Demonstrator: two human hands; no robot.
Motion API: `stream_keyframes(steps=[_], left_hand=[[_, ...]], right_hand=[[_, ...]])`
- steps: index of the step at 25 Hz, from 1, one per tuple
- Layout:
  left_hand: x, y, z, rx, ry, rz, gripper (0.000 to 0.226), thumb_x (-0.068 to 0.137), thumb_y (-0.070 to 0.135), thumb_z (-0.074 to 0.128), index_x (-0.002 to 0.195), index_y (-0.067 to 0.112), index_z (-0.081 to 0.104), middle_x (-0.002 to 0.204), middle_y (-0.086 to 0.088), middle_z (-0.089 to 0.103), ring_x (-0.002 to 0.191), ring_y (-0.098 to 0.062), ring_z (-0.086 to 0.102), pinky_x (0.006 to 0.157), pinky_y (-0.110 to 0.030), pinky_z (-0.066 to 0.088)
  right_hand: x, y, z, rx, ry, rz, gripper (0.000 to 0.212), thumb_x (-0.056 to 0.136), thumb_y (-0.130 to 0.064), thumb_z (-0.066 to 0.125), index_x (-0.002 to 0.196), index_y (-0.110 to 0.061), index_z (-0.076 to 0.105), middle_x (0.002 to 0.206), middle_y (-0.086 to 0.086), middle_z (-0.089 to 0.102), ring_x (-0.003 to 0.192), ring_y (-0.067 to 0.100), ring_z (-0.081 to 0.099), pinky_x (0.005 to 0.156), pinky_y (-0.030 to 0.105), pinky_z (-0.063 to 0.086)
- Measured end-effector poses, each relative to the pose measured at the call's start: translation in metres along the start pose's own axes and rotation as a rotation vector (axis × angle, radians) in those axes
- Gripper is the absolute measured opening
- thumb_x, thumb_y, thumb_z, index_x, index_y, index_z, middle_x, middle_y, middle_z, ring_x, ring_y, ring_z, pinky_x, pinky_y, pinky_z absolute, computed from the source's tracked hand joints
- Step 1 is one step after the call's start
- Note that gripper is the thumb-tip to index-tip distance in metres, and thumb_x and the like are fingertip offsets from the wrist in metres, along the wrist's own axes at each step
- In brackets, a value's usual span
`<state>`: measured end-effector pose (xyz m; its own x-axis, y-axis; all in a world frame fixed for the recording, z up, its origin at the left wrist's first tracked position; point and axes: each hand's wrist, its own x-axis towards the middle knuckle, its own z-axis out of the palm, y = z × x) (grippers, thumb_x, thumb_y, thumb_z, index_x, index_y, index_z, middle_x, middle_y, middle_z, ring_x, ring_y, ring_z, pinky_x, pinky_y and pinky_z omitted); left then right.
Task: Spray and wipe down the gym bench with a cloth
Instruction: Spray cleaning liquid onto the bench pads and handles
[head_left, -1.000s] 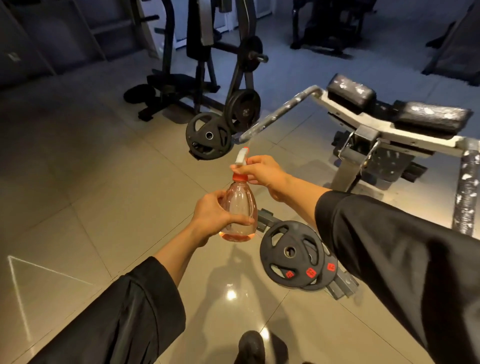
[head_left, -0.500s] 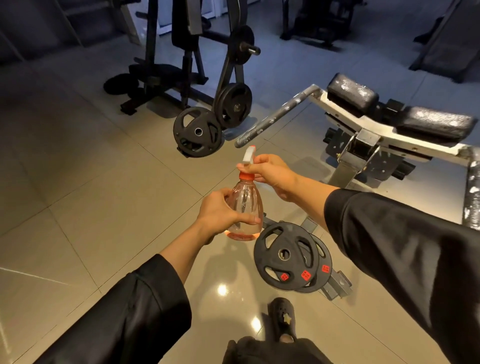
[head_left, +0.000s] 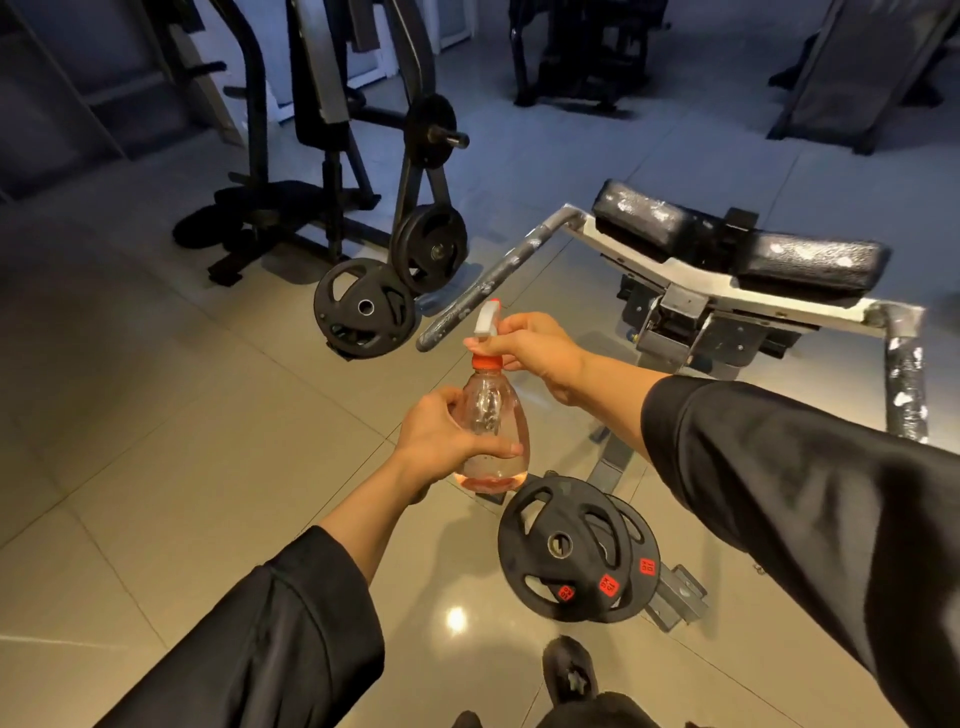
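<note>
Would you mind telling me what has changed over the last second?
Little changed. The spray bottle stays upright, the left hand still round its body and the right hand still at the white spray head. Only the view drifted: a shoe now shows below.

A pair of black iron weight plates with red labels (head_left: 576, 551) leans on a grey metal bracket (head_left: 675, 597) on the glossy beige tiled floor (head_left: 156, 441). Farther off, a black plate-loaded exercise machine (head_left: 332, 156) stands with a black round plate (head_left: 431, 249) mounted on its arm and another black grip-hole plate (head_left: 363, 309) leaning beside it. Dark gym equipment (head_left: 582, 52) fills the back. A black shoe (head_left: 569, 670) shows at the bottom edge.
</note>
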<state>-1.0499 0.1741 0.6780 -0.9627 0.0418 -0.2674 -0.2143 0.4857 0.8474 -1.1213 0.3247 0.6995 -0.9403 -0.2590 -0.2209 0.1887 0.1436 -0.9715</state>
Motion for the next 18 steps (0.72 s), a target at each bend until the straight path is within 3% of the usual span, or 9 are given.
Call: stream_keyframes(steps=[5,9,11,14,18], left_hand=[[0.025,0.010,0.007,0.012,-0.022,0.005,0.068,0.048,0.032,0.094,0.107,0.018,0.062,0.096,0.002,0.067,0.092,-0.016,0.063,0.084,-0.037,0.056],[0.041,0.016,0.010,-0.006,-0.020,-0.006,0.064,0.050,0.029,0.093,0.105,0.020,0.061,0.095,0.005,0.066,0.089,-0.012,0.063,0.081,-0.033,0.056],[0.049,0.018,0.011,0.001,-0.019,0.001,0.064,0.050,0.028,0.094,0.104,0.022,0.061,0.095,0.005,0.067,0.090,-0.012,0.064,0.082,-0.034,0.056],[0.061,0.020,0.011,-0.001,-0.006,0.009,0.064,0.049,0.026,0.094,0.103,0.022,0.061,0.095,0.004,0.067,0.090,-0.014,0.064,0.081,-0.035,0.056],[0.079,0.025,0.016,0.014,-0.056,-0.002,0.065,0.049,0.028,0.094,0.106,0.020,0.063,0.097,0.003,0.069,0.092,-0.015,0.065,0.082,-0.037,0.057]], right_hand=[[0.017,-0.004,-0.019,-0.009,0.017,-0.003,0.023,0.080,-0.023,0.077,0.076,-0.013,0.056,0.092,0.010,0.064,0.091,0.019,0.061,0.073,0.025,0.044],[0.034,-0.001,-0.027,-0.022,0.037,-0.007,0.033,0.076,-0.032,0.079,0.088,-0.006,0.062,0.106,0.019,0.066,0.105,0.030,0.062,0.095,0.042,0.049],[0.043,0.001,-0.030,-0.013,0.047,-0.021,0.039,0.075,-0.029,0.080,0.094,0.001,0.063,0.102,0.019,0.067,0.104,0.032,0.063,0.096,0.046,0.049],[0.052,0.000,-0.032,0.044,0.060,-0.042,0.028,0.075,-0.019,0.081,0.087,-0.003,0.061,0.086,0.011,0.067,0.094,0.031,0.068,0.085,0.038,0.055],[0.058,-0.003,-0.044,0.066,0.089,-0.017,0.021,0.078,-0.016,0.078,0.083,-0.005,0.062,0.072,0.000,0.064,0.062,0.002,0.064,0.058,0.012,0.047]])
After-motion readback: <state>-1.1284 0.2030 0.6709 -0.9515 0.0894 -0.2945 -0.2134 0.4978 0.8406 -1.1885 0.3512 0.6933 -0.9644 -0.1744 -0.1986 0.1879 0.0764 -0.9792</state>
